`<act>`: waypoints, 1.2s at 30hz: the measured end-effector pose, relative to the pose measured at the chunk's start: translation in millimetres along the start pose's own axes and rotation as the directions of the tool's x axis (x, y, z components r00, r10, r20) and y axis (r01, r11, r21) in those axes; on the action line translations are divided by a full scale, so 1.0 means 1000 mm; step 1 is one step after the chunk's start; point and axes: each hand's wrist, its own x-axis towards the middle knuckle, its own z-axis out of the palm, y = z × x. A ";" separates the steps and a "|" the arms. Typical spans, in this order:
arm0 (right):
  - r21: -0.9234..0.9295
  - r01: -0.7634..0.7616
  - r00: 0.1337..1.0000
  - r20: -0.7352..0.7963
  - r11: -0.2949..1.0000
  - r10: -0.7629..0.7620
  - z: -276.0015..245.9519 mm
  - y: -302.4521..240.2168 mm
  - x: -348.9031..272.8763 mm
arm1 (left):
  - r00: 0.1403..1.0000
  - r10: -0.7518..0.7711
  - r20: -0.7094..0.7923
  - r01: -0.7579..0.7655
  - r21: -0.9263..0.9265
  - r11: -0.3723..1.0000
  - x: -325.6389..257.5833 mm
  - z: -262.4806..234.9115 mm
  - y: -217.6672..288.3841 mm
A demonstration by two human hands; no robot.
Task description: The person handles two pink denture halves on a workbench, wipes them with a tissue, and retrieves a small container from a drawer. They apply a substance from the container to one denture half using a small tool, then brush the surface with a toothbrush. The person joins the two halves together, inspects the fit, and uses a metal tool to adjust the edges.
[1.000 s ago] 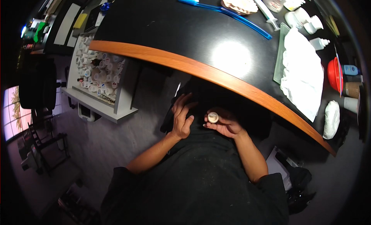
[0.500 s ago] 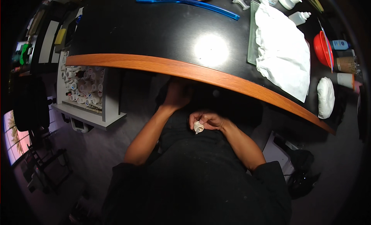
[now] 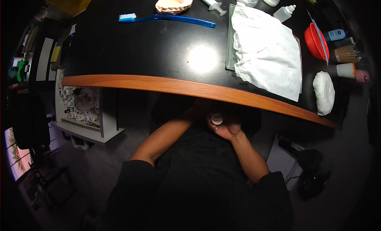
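Note:
My right hand (image 3: 229, 129) is below the desk edge, closed on a small off-white round piece (image 3: 216, 119). Its circular end faces up, with a paler rim; I cannot tell whether it is a cap or a small jar. Close by on the left, my left hand (image 3: 200, 107) reaches into the shadow beneath the desk edge. Its fingers are hidden in the dark, so what they do or hold does not show.
On the black desk (image 3: 151, 48) lie a blue toothbrush (image 3: 174, 18), a pink dental model (image 3: 174, 2), a syringe (image 3: 209, 2), white tissue (image 3: 266, 48) over a glass slab (image 3: 230, 44) and a red bowl (image 3: 315, 41). A drawer (image 3: 101, 133) of small bottles stands open at left.
My right hand has moved up and slightly right, turning the off-white piece so its round end shows. The left hand has shifted right and down. My view has tilted, showing more of the desk.

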 end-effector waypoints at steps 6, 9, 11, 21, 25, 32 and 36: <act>-0.501 0.125 0.992 0.059 0.856 -0.110 -0.001 -0.011 -0.004 | 0.998 -0.044 -0.055 0.051 0.137 0.989 -0.052 -0.075 0.046; -0.885 0.230 0.963 0.148 0.406 -0.224 0.022 -0.022 -0.003 | 0.895 -0.411 -0.173 0.321 -0.389 0.864 -0.074 -0.102 0.100; -0.909 0.218 0.956 0.125 0.355 -0.265 0.037 -0.018 0.000 | 0.974 -0.205 -0.099 0.168 -0.299 0.939 -0.083 -0.113 0.115; -0.929 0.337 0.816 0.208 0.152 -0.539 0.043 0.013 0.006 | 0.967 -0.159 -0.197 0.148 -0.072 0.986 -0.086 -0.111 0.151; -0.897 0.434 0.771 0.324 0.080 -0.548 0.045 0.010 0.011 | 0.956 -0.193 -0.220 0.177 -0.094 0.980 -0.086 -0.112 0.156; -0.833 0.506 0.681 0.546 -0.226 -0.489 0.057 0.007 0.016 | 0.914 -0.353 -0.199 0.333 -0.127 0.934 -0.092 -0.116 0.170; -0.764 0.509 0.653 0.643 -0.396 -0.400 0.059 0.005 0.018 | 0.854 -0.509 -0.108 0.420 -0.434 0.797 -0.095 -0.114 0.157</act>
